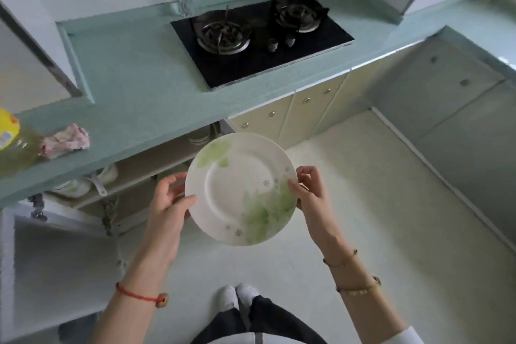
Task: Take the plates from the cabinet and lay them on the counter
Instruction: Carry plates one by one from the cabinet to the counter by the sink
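Both hands, left hand (pixel 170 198) and right hand (pixel 308 190), grip opposite rims of a plate (pixel 240 188) held level, below and in front of the counter (pixel 139 86).

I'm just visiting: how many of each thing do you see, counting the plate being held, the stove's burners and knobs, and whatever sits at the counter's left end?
Plate, held at its rim by the left hand and right hand: 1
Burners: 2
Knobs: 2
Bottle: 1
Cloth: 1
Total: 7
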